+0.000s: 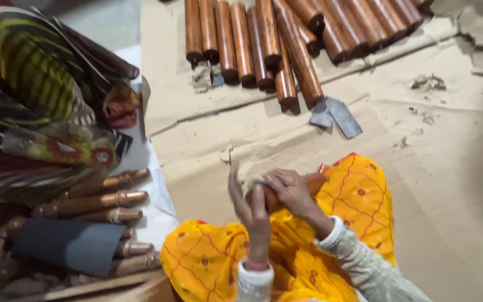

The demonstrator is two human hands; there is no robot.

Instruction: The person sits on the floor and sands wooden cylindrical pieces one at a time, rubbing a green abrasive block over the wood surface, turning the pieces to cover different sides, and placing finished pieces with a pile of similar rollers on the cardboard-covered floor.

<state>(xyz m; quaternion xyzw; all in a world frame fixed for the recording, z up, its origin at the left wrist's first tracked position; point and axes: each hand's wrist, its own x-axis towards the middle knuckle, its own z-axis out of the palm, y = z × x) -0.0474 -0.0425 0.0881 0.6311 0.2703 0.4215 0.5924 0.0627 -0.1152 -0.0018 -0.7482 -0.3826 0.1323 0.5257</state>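
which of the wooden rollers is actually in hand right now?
The wooden roller over the yellow cloth, gripped by both the left hand and right hand. The row of rollers on cardboard lies untouched.

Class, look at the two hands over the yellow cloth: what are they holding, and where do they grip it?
A brown wooden rod. The right hand wraps over its middle, and the left hand cups its near end.

Two hands (275, 198), one wooden piece (312, 182) (held), two grey scraps (336, 116).

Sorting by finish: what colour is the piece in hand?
Reddish-brown wooden piece, seen in the head view.
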